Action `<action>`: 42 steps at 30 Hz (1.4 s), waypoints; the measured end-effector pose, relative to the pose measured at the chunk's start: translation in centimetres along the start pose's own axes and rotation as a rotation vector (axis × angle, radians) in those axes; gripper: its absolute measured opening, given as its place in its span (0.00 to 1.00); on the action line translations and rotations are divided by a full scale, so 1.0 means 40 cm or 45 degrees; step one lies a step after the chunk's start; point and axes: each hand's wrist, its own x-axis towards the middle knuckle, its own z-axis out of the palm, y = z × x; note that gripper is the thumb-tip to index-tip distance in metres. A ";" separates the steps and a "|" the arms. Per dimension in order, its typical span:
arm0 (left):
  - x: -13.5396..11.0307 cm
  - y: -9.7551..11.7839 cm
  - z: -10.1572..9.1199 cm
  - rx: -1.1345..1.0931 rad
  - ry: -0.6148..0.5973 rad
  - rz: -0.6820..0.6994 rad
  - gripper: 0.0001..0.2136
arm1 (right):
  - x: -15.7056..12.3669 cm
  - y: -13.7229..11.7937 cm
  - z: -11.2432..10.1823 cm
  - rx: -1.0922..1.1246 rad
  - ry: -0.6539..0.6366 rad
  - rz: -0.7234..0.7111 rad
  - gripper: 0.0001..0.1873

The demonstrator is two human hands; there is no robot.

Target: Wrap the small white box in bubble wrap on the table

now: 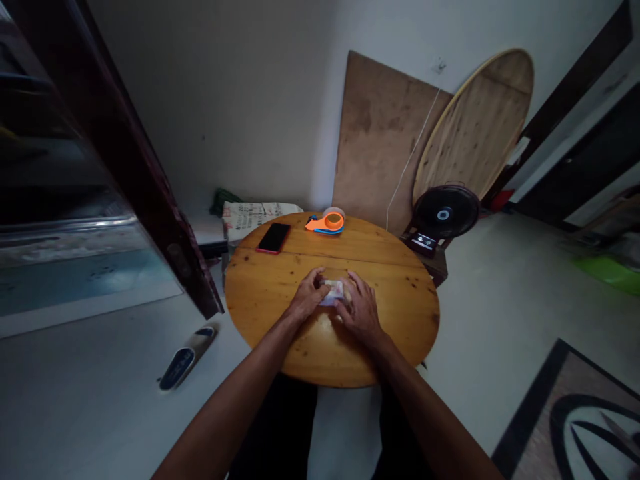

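Observation:
A small pale, purplish printed packet [331, 292] lies at the middle of the round wooden table [265, 313]. Its exact kind is too blurred to tell. My left hand [308, 294] grips its left side, fingers curled at the edge. From the right, my right hand [361, 308] holds the other side, thumb at the near edge and fingers bent over the far corner. Part of the packet is hidden by the fingers. Farther back on the table are an orange and blue tape dispenser [327, 223] and a phone [274, 238] with a red edge.
A wooden board [383, 127] and a round wooden tabletop [480, 120] lean on the wall. Right of the table stands a black round fan-like appliance [445, 210]. A printed sack [255, 215] sits behind the table. One slipper [186, 359] lies on the floor at left.

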 end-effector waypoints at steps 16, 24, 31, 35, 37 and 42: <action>0.007 0.030 -0.012 -0.282 0.262 -0.142 0.24 | 0.002 0.022 0.013 0.190 -0.078 0.043 0.18; 0.006 0.009 -0.005 -0.269 0.133 -0.070 0.27 | 0.009 0.031 0.021 0.338 -0.129 0.029 0.18; -0.001 0.022 0.000 -0.330 0.016 -0.052 0.31 | 0.034 0.052 0.001 0.557 -0.152 0.019 0.18; 0.000 0.024 0.001 -0.238 0.078 0.015 0.31 | 0.055 0.087 -0.003 0.561 -0.170 -0.004 0.18; 0.002 0.020 -0.002 -0.133 0.129 0.028 0.30 | 0.060 0.103 0.008 0.616 -0.167 0.047 0.18; 0.006 0.007 -0.007 -0.019 0.170 0.053 0.27 | 0.050 0.115 0.029 0.836 -0.099 0.220 0.21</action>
